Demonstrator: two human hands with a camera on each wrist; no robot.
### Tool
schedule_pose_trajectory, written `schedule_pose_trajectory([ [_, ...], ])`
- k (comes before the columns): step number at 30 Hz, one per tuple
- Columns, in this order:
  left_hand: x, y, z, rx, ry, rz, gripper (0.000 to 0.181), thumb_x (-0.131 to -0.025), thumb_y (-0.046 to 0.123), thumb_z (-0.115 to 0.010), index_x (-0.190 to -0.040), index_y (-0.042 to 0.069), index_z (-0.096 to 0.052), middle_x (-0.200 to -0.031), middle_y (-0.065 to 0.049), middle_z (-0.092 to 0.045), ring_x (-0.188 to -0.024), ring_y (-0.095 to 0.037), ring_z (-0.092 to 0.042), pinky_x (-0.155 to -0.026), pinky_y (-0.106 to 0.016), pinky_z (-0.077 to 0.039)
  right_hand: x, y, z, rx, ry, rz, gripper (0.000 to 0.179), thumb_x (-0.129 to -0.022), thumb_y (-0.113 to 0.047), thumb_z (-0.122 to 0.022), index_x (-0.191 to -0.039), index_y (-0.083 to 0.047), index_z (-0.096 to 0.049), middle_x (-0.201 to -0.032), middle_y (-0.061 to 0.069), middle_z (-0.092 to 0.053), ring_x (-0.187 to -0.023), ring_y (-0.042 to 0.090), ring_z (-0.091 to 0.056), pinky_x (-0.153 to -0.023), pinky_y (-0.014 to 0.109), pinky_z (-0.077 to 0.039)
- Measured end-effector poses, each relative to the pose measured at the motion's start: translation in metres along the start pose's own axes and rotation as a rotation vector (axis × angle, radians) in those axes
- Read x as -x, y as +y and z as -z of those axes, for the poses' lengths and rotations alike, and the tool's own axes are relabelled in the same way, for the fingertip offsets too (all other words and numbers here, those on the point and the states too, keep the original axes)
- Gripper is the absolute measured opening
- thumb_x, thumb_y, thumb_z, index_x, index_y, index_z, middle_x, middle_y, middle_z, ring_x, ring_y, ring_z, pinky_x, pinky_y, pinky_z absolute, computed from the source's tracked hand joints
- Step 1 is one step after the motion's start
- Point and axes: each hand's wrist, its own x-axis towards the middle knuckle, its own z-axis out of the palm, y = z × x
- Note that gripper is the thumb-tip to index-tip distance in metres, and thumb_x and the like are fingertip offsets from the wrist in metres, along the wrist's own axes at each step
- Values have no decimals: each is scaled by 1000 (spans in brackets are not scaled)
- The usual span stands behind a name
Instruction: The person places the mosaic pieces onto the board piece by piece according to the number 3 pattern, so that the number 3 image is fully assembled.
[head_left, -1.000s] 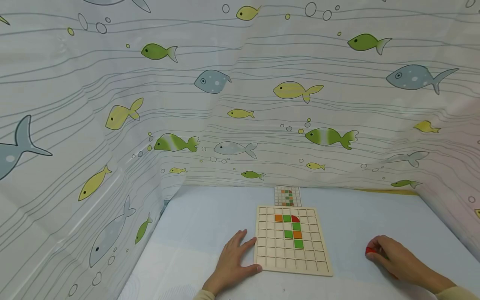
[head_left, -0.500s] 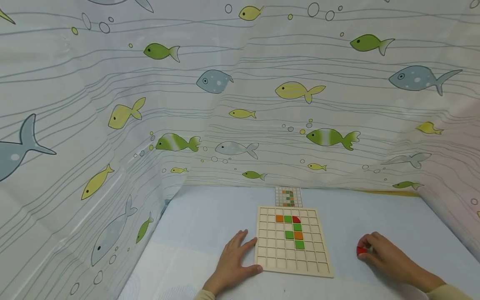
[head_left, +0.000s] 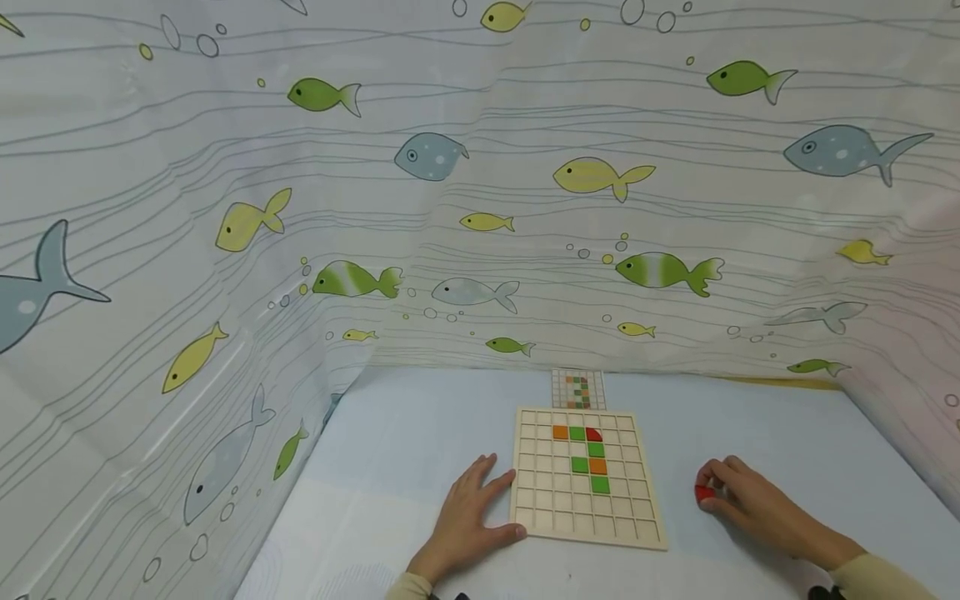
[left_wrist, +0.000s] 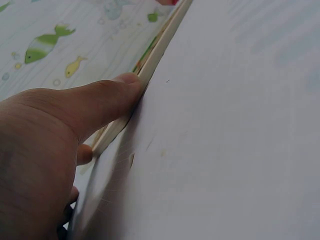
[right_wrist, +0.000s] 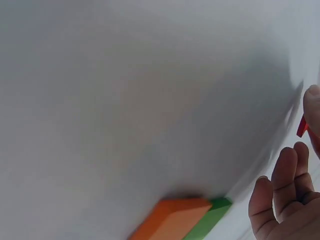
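Note:
A pale wooden grid board lies on the table, with several orange, green and red tiles set in its upper squares. Along its left edge rests my left hand, fingers spread, thumb on the near-left corner. The left wrist view shows that thumb against the board's rim. Right of the board, my right hand pinches a red tile above the table. Only a sliver of this tile shows in the right wrist view, by the thumb; the other fingers are partly curled.
Behind the board lies a small printed card with a coloured grid pattern. An orange tile and a green tile lie on the table in the right wrist view. A fish-patterned curtain encloses the back and sides.
My right hand has moved left, closer to the board, with the red tile in its fingers. My left hand stays at the board's edge.

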Motion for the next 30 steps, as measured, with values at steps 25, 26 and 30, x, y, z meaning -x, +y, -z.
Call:
schedule_pose_trajectory([
  [25,0,3,3,-2,-12,9,79,-86,60,-79,-153,23,-58,-170,-14,-38,-159,-41,-31,-123,-71,-30,-34,-41,-11,-146,-128,69,22,-97,-33,-76,-113,-23,-65,-101,-9,-59,-88,-3,-51,-71,21,-50],
  [26,0,3,3,0,-13,11,79,-86,60,-79,-153,23,-58,-170,-14,-38,-159,-41,-31,-123,-71,-29,-35,-42,-12,-149,-129,79,22,-98,-32,-76,-113,-22,-65,-101,-9,-59,-88,-2,-51,-70,22,-50],
  [30,0,3,2,-3,-17,18,79,-87,61,-78,-153,24,-58,-170,-13,-37,-159,-41,-30,-123,-71,-29,-38,-48,-15,-161,-137,122,22,-99,-35,-74,-114,-22,-63,-102,-9,-58,-88,-3,-50,-70,21,-49],
])
